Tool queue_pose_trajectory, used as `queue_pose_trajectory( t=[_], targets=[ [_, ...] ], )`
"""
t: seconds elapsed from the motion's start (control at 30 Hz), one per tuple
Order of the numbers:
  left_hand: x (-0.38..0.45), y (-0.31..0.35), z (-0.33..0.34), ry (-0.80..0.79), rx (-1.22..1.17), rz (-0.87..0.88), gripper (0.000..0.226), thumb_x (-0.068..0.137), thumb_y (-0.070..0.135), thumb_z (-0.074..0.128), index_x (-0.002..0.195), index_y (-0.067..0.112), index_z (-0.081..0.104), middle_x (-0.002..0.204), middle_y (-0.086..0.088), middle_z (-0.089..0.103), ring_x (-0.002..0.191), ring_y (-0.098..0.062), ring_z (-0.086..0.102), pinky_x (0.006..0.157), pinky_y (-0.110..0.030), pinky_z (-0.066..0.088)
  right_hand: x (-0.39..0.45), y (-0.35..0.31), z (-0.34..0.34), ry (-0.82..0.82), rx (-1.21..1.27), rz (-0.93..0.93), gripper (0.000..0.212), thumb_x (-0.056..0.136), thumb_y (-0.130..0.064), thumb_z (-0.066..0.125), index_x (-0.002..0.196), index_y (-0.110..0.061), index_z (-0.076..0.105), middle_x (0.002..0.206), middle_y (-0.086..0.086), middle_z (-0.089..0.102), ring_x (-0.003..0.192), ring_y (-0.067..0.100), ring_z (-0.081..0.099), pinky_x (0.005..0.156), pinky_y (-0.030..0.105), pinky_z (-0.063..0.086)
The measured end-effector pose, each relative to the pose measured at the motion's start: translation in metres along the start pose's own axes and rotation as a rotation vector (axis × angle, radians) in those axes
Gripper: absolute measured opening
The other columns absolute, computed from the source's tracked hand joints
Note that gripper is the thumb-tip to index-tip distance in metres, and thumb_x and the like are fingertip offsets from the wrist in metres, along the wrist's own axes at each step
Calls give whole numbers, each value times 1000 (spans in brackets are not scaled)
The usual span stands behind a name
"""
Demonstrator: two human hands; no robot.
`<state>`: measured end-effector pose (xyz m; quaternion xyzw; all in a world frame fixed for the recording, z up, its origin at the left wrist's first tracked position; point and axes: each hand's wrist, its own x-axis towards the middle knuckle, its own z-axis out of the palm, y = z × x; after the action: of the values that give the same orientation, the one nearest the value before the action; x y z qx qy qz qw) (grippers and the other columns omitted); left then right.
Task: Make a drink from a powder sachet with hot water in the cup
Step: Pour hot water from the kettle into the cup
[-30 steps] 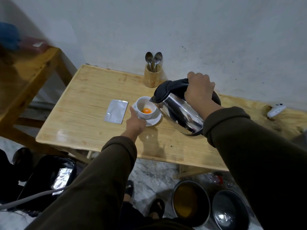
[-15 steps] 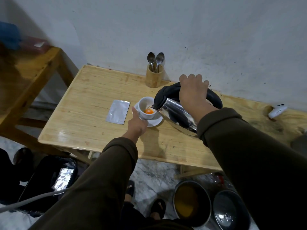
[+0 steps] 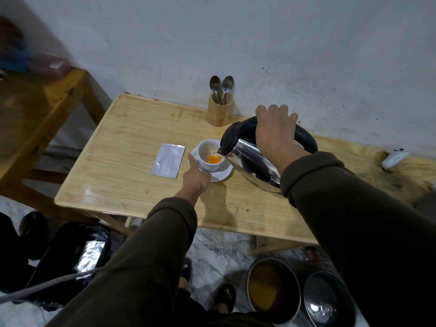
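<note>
A white cup [image 3: 207,149] with orange powder at its bottom stands on a white saucer [image 3: 221,173] in the middle of the wooden table [image 3: 122,161]. My left hand [image 3: 197,177] grips the cup's near side. My right hand [image 3: 274,131] is closed on the black handle of a steel kettle [image 3: 254,161], which is tilted left with its spout over the cup's rim. A silver sachet [image 3: 168,160] lies flat to the left of the cup.
A wooden holder [image 3: 219,112] with two spoons stands by the wall behind the cup. A small white device [image 3: 394,158] lies at the table's far right. Two metal pots [image 3: 273,289] sit on the floor, and a black bin [image 3: 70,258] stands at lower left.
The kettle has tipped further over, and its spout has come down to the cup's rim. My left hand has stayed on the cup.
</note>
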<state>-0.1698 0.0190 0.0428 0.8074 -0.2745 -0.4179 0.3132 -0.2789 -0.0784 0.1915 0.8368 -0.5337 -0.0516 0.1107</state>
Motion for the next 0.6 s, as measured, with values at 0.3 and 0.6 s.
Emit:
queue_pose_trajectory(
  t=[0.3, 0.6],
  targets=[
    [0, 0, 2, 18, -10, -14, 80, 96, 18, 45, 152, 23, -12, 148, -18, 41, 129, -37, 47, 101, -39, 42, 2, 3, 2, 4, -1, 6, 34, 92, -12, 51, 125, -9, 45, 121, 17, 53, 117, 32, 46, 98, 45, 38],
    [0, 2, 4, 26, -13, -13, 79, 97, 19, 44, 152, 22, -12, 146, -21, 42, 129, -38, 47, 101, -41, 42, 2, 7, 1, 0, -6, 6, 35, 90, -10, 52, 125, -9, 44, 121, 17, 53, 117, 32, 46, 98, 44, 38]
  ],
)
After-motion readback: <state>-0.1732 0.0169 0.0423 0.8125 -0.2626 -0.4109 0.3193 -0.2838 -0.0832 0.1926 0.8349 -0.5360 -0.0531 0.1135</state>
